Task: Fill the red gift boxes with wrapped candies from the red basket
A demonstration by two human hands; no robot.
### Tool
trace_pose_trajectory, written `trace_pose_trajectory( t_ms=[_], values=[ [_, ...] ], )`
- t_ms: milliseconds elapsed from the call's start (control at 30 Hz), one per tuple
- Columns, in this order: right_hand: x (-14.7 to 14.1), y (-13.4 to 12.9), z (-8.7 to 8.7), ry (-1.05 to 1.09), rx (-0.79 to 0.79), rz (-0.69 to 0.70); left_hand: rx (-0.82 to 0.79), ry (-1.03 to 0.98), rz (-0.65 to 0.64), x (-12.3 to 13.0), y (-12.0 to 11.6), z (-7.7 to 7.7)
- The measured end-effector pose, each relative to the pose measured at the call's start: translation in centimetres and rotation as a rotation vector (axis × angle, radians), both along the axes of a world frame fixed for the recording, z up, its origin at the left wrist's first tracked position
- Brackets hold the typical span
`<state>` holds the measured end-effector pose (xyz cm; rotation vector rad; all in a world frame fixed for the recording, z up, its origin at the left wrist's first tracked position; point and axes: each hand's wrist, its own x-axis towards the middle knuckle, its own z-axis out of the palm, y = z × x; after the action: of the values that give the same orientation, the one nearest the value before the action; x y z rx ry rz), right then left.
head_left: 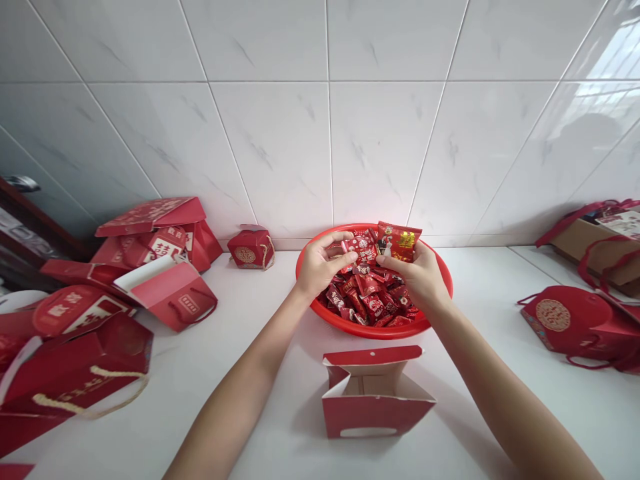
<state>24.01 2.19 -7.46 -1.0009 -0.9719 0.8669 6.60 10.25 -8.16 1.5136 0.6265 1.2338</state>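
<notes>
Over a round red plastic basket [370, 329] full of wrapped candies [373, 303], both hands pinch small red packets. My left hand [323, 261] is closed on a red candy packet [364, 251] with white print. Between the thumb and fingers of my right hand [419, 272] is a larger red candy packet [400, 241] with gold characters and a small figure on it. The two packets are close side by side. In front of the basket, between my forearms, stands a red paper gift box [375, 417] with its top open and a pale inside showing.
Red gift boxes and bags [160, 233] pile up on the left, some with rope handles. A small red box [251, 248] stands near the tiled wall [270, 147]. At right are a red box with a gold emblem [570, 320] and a brown carton [590, 257].
</notes>
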Motion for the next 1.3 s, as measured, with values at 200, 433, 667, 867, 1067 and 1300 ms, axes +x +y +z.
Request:
trace_pose_trajectory(
  t_ms=[200,433,667,867,1067,1300],
  values=[
    [1.0,0.4,0.7,0.094,-0.03,-0.097,-0.031,-0.083,0.025,0.0,0.4,-0.2],
    [1.9,0.6,1.1,0.064,-0.151,-0.068,-0.083,-0.088,-0.061,-0.1,0.7,0.0],
    [1.6,0.1,0.9,-0.048,-0.186,0.101,-0.101,-0.044,-0.125,-0.1,0.7,0.0],
    [1.6,-0.3,1.0,-0.176,-0.176,0.219,-0.085,-0.037,-0.177,-0.1,0.5,0.3],
    [1.7,-0.6,1.3,-0.348,-0.195,0.293,-0.047,-0.019,-0.201,-0.1,0.3,0.4],
    [2.4,-0.1,0.8,-0.51,-0.186,0.439,-0.085,-0.144,-0.076,0.0,0.5,0.1]
  ],
)
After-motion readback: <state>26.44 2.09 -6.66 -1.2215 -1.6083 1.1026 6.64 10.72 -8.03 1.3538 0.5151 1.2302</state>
